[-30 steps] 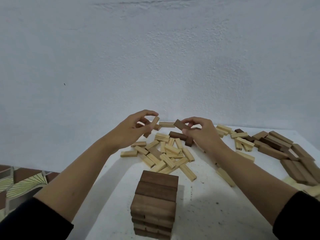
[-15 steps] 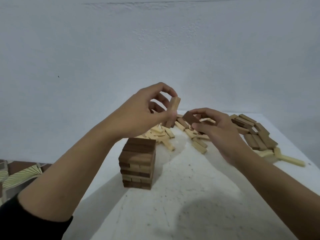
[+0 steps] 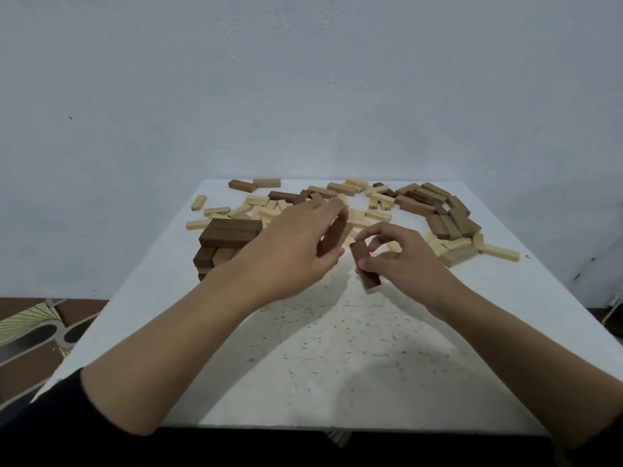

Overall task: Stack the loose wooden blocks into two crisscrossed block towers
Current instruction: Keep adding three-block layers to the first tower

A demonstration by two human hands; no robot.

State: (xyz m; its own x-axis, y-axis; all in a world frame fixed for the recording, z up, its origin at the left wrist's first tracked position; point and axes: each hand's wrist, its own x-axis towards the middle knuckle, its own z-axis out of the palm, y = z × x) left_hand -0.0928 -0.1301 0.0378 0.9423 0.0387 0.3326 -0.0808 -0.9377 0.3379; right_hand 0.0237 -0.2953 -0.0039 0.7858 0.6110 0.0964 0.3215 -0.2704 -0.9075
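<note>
A crisscrossed tower of dark wooden blocks stands at the left middle of the white table, partly hidden by my left wrist. My left hand hovers just right of the tower and grips a brown block between thumb and fingers. Close beside it, my right hand pinches a dark brown block held almost upright above the table. Several loose pale blocks and brown blocks lie scattered across the far side of the table.
A pale wall rises directly behind the table. Patterned flooring shows past the table's left edge. The near half of the table holds only my forearms and their shadows.
Both hands have come down and toward me, each still holding its block. The view has tilted downward, so the tower now sits behind my left hand.
</note>
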